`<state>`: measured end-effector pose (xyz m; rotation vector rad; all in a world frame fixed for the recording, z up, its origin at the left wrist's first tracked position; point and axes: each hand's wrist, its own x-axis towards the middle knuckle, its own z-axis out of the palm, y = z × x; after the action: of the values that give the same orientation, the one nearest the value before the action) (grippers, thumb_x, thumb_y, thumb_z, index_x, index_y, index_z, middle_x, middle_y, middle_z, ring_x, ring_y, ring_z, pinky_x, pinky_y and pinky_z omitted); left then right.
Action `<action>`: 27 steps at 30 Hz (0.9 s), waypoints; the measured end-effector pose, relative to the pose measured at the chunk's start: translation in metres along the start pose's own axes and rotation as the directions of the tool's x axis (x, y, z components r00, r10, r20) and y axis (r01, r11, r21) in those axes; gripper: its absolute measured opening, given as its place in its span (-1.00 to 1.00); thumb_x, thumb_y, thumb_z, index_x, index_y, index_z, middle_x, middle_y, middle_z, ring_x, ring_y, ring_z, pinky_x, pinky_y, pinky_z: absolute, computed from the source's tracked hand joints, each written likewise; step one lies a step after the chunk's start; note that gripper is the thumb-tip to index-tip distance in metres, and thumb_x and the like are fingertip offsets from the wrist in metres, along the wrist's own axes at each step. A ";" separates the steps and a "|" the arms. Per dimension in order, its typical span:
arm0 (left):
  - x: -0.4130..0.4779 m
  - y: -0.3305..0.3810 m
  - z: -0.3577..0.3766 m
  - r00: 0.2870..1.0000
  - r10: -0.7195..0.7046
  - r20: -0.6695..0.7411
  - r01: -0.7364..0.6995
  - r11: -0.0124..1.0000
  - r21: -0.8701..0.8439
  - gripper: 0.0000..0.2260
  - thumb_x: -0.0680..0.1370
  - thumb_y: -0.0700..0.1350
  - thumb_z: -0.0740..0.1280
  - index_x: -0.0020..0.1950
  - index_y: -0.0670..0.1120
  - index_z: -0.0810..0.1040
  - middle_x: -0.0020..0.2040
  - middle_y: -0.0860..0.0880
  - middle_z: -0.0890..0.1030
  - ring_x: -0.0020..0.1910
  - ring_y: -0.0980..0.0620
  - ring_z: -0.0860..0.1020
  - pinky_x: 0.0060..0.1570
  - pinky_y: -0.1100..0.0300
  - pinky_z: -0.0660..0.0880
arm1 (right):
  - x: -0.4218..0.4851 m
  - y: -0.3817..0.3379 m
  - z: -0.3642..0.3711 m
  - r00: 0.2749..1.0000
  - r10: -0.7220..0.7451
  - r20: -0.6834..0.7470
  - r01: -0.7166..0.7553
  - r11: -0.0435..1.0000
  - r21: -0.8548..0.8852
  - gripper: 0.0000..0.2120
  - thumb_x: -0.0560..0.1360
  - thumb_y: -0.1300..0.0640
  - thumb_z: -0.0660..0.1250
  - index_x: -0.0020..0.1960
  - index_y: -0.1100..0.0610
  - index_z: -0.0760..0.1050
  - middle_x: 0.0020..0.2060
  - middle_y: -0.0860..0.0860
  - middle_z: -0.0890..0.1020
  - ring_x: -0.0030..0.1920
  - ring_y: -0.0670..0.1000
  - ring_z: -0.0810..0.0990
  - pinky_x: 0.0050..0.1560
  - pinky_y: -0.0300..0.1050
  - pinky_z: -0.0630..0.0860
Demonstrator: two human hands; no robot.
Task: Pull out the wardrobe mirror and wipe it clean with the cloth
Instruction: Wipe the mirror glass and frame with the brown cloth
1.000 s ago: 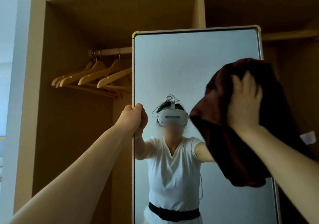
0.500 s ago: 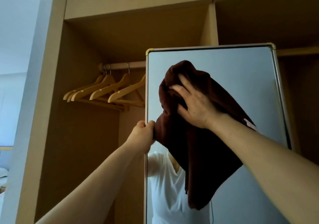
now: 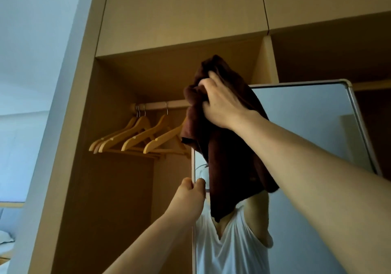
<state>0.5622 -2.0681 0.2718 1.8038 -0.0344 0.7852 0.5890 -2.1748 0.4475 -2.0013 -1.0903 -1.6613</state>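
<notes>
The tall wardrobe mirror (image 3: 306, 125) with a thin metal frame stands pulled out in front of the wardrobe. My right hand (image 3: 222, 106) presses a dark brown cloth (image 3: 228, 163) against the mirror's top left corner; the cloth hangs down over the glass and hides that corner. My left hand (image 3: 191, 195) grips the mirror's left edge lower down. The glass reflects a person in a white top, partly covered by the cloth.
Several wooden hangers (image 3: 139, 140) hang from a rail (image 3: 160, 105) in the open wardrobe compartment left of the mirror. Closed upper cabinet doors (image 3: 182, 15) sit above. A white wall (image 3: 38, 51) lies to the left.
My right hand has swept the cloth from the mirror's right side across to the left and up to the top left corner. My left hand has kept its grip on the left edge.
</notes>
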 end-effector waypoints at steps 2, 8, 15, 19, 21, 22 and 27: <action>0.000 0.000 -0.001 1.000 -0.008 0.007 0.008 1.000 -0.017 -0.81 0.64 -0.02 0.11 -0.06 -0.10 0.38 -0.18 -0.09 0.46 -0.21 0.00 0.43 -0.20 0.12 0.40 | 0.013 -0.004 -0.003 0.994 0.009 0.109 -0.014 0.999 0.042 -0.59 0.52 0.04 0.20 0.33 0.10 0.30 0.29 0.09 0.35 0.26 0.15 0.38 0.21 -0.01 0.27; 0.001 0.005 -0.001 1.000 -0.022 0.012 0.023 0.999 -0.044 -0.82 0.66 -0.07 0.07 -0.13 0.00 0.33 -0.16 -0.02 0.46 -0.17 0.05 0.46 -0.13 0.14 0.44 | 0.026 0.006 -0.009 0.967 0.040 0.250 -0.050 0.998 0.032 -0.53 0.49 -0.11 0.21 0.35 -0.01 0.26 0.17 0.05 0.44 0.19 0.11 0.40 0.06 -0.04 0.28; 0.003 0.007 0.001 0.999 -0.049 -0.004 0.049 0.999 0.014 -0.83 0.64 -0.05 0.10 -0.01 -0.11 0.41 -0.01 -0.17 0.56 -0.02 -0.11 0.58 0.04 0.02 0.51 | 0.006 0.038 -0.013 0.986 0.027 0.167 -0.034 0.999 0.040 -0.54 0.50 -0.07 0.20 0.37 -0.01 0.26 0.23 0.08 0.38 0.27 0.12 0.33 0.22 0.01 0.25; 0.007 0.003 0.004 0.997 -0.072 -0.021 0.072 0.997 -0.020 -0.77 0.61 -0.05 0.16 0.08 -0.19 0.44 -0.18 -0.12 0.51 -0.18 -0.04 0.49 -0.18 0.10 0.43 | -0.014 0.072 -0.035 0.995 0.057 0.085 -0.052 0.997 -0.063 -0.57 0.50 -0.01 0.16 0.36 0.03 0.29 0.22 0.14 0.42 0.27 0.16 0.35 0.28 0.06 0.25; 0.007 0.001 0.003 0.996 -0.087 -0.007 0.086 0.996 -0.030 -0.78 0.61 -0.04 0.17 0.06 -0.19 0.45 -0.18 -0.13 0.50 -0.19 -0.05 0.46 -0.21 0.10 0.40 | -0.016 0.078 -0.040 0.993 0.097 0.072 -0.091 0.993 -0.081 -0.59 0.52 0.01 0.13 0.35 0.06 0.31 0.22 0.16 0.43 0.26 0.18 0.37 0.27 0.07 0.28; 0.008 0.001 0.003 0.996 -0.085 -0.007 0.084 0.996 -0.028 -0.78 0.60 -0.04 0.17 0.05 -0.19 0.45 -0.19 -0.13 0.50 -0.19 -0.06 0.46 -0.21 0.09 0.39 | -0.014 0.076 -0.039 0.990 0.130 0.062 -0.124 0.988 -0.095 -0.60 0.53 0.02 0.12 0.34 0.07 0.32 0.22 0.17 0.44 0.25 0.19 0.38 0.25 0.06 0.29; 0.008 0.000 0.003 0.998 -0.060 -0.019 0.060 0.998 -0.008 -0.76 0.60 -0.04 0.15 0.05 -0.21 0.44 -0.20 -0.14 0.51 -0.21 -0.07 0.47 -0.25 0.11 0.40 | -0.001 0.036 -0.016 0.988 0.148 0.047 -0.141 0.983 -0.114 -0.62 0.53 0.13 0.13 0.34 0.11 0.33 0.29 0.18 0.39 0.32 0.19 0.34 0.31 -0.01 0.22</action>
<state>0.5699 -2.0680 0.2753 1.7817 0.0287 0.7583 0.6036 -2.2097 0.4587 -2.1519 -0.8644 -1.6328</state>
